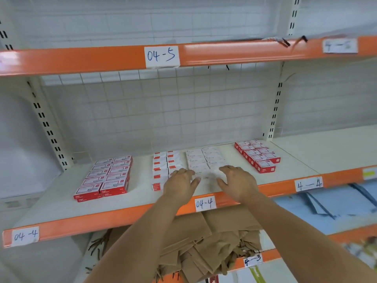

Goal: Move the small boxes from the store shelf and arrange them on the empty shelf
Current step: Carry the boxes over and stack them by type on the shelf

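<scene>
Left hand [180, 183] and right hand [237, 180] flank front white boxes [204, 174] on shelf [61, 205], likely squaring row; grip unclear, blurred.

On the shelf [61, 186] four groups of small boxes lie in a row: one group [106, 176] at the left, two groups [166, 166] [206, 158] side by side in the middle, one group [258, 155] at the right. The left hand [180, 183] and the right hand [236, 180] rest at the front end of the middle groups (the nearest boxes are blurred). Below this shelf lies a heap of paper bags [208, 242], and above it is another shelf [81, 60].
</scene>
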`<state>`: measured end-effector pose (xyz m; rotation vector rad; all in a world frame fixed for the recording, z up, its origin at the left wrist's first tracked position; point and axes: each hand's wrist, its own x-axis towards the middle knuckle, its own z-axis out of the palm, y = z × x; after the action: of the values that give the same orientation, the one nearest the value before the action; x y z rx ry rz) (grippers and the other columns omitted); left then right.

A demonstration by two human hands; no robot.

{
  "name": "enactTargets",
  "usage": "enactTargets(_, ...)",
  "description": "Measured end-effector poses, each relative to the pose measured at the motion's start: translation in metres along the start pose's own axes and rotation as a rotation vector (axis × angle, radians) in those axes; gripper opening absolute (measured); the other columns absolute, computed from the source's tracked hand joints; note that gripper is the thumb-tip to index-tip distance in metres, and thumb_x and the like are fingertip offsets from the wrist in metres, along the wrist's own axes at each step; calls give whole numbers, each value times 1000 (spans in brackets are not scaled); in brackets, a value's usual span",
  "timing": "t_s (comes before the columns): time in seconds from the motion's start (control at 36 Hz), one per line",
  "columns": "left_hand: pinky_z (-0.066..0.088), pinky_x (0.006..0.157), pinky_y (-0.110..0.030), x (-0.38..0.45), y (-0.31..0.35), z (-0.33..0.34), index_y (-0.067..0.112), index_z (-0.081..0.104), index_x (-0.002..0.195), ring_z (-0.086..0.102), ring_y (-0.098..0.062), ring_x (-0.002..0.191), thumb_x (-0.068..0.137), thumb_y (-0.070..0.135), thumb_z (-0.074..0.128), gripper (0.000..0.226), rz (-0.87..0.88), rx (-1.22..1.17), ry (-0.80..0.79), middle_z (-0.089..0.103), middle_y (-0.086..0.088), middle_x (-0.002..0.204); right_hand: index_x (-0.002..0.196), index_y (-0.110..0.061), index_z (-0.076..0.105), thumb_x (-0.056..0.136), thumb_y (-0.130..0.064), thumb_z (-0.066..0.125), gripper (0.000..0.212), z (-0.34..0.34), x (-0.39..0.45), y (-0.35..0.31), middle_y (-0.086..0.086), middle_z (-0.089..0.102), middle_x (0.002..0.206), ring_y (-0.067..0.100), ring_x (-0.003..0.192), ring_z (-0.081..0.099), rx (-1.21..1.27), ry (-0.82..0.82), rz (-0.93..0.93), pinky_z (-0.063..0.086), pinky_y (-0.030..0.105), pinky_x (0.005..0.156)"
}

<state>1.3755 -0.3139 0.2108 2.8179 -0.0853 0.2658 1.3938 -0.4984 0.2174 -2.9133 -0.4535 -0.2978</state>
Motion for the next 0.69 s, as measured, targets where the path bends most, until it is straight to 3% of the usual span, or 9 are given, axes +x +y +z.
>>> enactTargets(0.11,38,101,-35,4,49,12,23,46,140,36,-18,133,101,48,33,48,58,-3,-50,44,-1,143,144,-22,38,99,-41,40,49,-15,-26,46,-2,45,145,20,126,48,-1,-13,83,42,33,98)
enactTargets(0.22,37,101,-37,4,107,28,23,46,140,35,-19,134,101,49,34,48,107,-18,-84,44,-2,144,139,-20,43,98,-41,39,46,-30,-57,99,2,52,137,23,119,52,-30,-17,164,43,35,93)
enactTargets(0.42,38,102,-36,0,213,62,20,47,139,39,-23,129,102,44,34,46,265,-5,-154,47,-6,140,141,-19,41,98,-43,40,49,-55,-107,197,1,48,141,25,124,48,-47,-17,271,44,33,92)
enactTargets(0.56,40,99,-36,6,281,95,19,51,135,43,-26,123,101,47,34,47,324,-19,-225,51,-9,132,149,-17,28,99,-45,37,57,-67,-142,265,4,40,147,27,129,42,-81,-86,334,44,36,95)
enactTargets(0.69,40,99,-38,7,343,124,20,49,137,40,-28,127,101,48,33,49,419,-28,-281,48,-10,136,150,-18,26,100,-46,36,59,-78,-177,323,5,39,149,27,125,47,-109,-90,415,46,37,91)
